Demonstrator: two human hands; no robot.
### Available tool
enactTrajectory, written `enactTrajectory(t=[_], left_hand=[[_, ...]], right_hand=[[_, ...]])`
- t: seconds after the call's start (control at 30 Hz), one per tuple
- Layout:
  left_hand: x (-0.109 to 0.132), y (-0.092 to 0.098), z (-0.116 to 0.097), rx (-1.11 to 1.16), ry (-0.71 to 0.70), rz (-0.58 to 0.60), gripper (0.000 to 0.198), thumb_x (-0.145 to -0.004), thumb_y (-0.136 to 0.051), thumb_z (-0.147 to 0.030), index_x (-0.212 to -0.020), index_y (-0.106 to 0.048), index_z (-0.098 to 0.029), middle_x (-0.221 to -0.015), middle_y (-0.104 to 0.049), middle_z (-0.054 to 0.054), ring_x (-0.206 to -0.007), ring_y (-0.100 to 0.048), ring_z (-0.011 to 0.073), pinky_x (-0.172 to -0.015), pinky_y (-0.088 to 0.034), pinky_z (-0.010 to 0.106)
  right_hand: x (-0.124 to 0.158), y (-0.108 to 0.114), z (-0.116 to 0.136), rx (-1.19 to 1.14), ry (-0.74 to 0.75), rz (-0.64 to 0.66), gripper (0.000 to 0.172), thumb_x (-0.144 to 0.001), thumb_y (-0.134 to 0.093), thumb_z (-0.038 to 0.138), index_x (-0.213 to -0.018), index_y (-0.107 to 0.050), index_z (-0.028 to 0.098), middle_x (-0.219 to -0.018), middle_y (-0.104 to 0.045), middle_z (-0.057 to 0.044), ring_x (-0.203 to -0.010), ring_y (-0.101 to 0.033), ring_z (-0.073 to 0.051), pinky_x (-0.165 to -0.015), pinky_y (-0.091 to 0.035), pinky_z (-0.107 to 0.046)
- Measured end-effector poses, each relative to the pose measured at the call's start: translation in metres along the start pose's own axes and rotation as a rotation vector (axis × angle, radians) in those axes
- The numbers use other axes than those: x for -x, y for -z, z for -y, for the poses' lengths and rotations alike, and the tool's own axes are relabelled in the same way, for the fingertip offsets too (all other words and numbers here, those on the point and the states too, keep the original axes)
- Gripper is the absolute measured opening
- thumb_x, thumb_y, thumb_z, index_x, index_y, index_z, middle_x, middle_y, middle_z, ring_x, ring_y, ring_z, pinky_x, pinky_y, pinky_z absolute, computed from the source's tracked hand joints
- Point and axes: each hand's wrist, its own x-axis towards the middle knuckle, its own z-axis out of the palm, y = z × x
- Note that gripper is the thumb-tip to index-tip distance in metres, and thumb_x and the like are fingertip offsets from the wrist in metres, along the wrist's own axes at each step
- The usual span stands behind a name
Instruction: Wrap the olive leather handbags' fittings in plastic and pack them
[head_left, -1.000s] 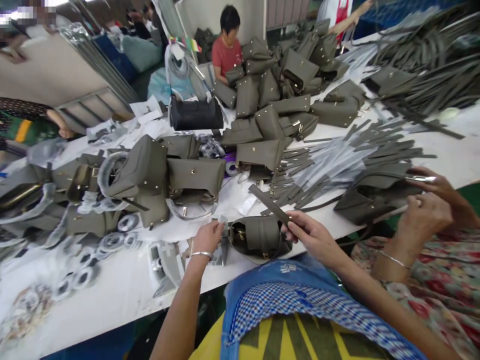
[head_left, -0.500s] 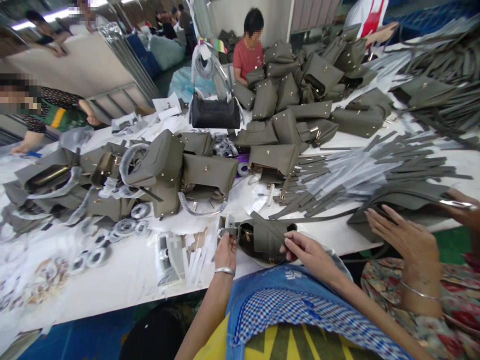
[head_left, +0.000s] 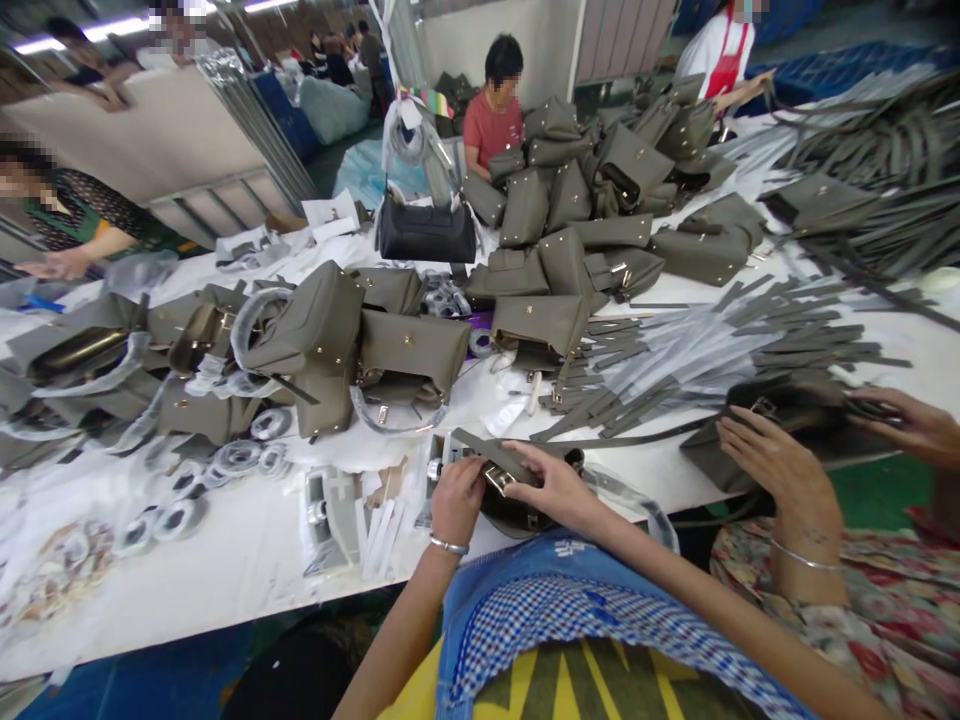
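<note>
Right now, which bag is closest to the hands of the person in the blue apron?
The olive bag between the left hand and the apron, beneath the right hand. Every other bag lies farther off.

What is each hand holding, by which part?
The right hand appears to hold the olive strap back from its free end, beside the gold buckle. The left hand is at the buckle's left side; its grip cannot be told.

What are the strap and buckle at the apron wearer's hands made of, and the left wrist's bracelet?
Strap: perhaps leather or imitation; matte, barely reflecting light. Buckle: likely metal, pale gold; it glints. Bracelet: seemingly silver-coloured metal, shiny with bright highlights.
</note>
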Motion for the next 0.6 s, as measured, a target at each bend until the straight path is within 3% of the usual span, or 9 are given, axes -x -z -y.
enactTrajectory(t=[0.1,0.23,0.33,0.43,0.5,0.6], left_hand=[[-0.010,0.004,0.005,0.011,-0.083,0.095,0.034,-0.081,-0.053,-0.009,-0.109,-0.065,-0.022,-0.114,-0.066,0.007,-0.109,-0.057,0.0221,-0.098,-0.047,0.041],[-0.015,0.001,0.011,0.115,-0.132,0.174,0.039,-0.078,-0.048,-0.003,-0.109,-0.063,-0.022,-0.119,-0.064,0.006,-0.119,-0.052,0.0197,-0.106,-0.042,0.041],[-0.012,-0.006,0.011,0.169,-0.060,0.141,0.031,-0.084,-0.046,-0.010,-0.107,-0.064,-0.021,-0.118,-0.065,0.007,-0.117,-0.055,0.0204,-0.103,-0.044,0.041],[-0.010,-0.014,0.002,0.243,0.099,0.109,0.027,-0.091,-0.043,-0.027,-0.101,-0.067,-0.020,-0.111,-0.069,0.009,-0.110,-0.061,0.0225,-0.098,-0.047,0.041],[-0.009,-0.018,-0.008,0.290,0.171,0.148,0.032,-0.092,-0.041,-0.035,-0.094,-0.069,-0.021,-0.105,-0.071,0.009,-0.106,-0.063,0.0238,-0.097,-0.047,0.042],[-0.010,-0.022,-0.024,0.357,0.180,0.203,0.036,-0.093,-0.039,-0.040,-0.088,-0.070,-0.021,-0.102,-0.072,0.009,-0.103,-0.064,0.0239,-0.097,-0.047,0.041]], right_hand=[[0.001,0.006,-0.008,0.019,0.034,-0.019,0.056,-0.080,-0.063,0.041,-0.129,-0.051,0.017,-0.116,-0.065,-0.008,-0.105,-0.060,-0.022,-0.095,-0.045,-0.037],[0.020,0.020,-0.032,0.495,-0.046,-0.246,0.046,-0.083,-0.060,0.038,-0.124,-0.056,0.017,-0.119,-0.062,-0.011,-0.102,-0.061,-0.025,-0.092,-0.047,-0.039],[0.034,0.028,-0.047,0.852,-0.157,-0.340,0.041,-0.087,-0.054,0.033,-0.126,-0.053,0.021,-0.130,-0.054,-0.011,-0.091,-0.064,-0.023,-0.078,-0.051,-0.034],[0.037,0.038,-0.052,1.057,-0.243,-0.384,0.044,-0.087,-0.054,0.029,-0.131,-0.047,0.025,-0.143,-0.040,-0.011,-0.086,-0.066,-0.021,-0.067,-0.051,-0.030],[0.033,0.049,-0.052,1.136,-0.320,-0.389,0.050,-0.086,-0.056,0.028,-0.134,-0.042,0.026,-0.140,-0.043,-0.013,-0.086,-0.066,-0.021,-0.064,-0.050,-0.029],[0.025,0.068,-0.049,1.178,-0.430,-0.325,0.042,-0.085,-0.059,0.026,-0.126,-0.050,0.022,-0.115,-0.061,-0.012,-0.086,-0.067,-0.023,-0.066,-0.048,-0.029]])
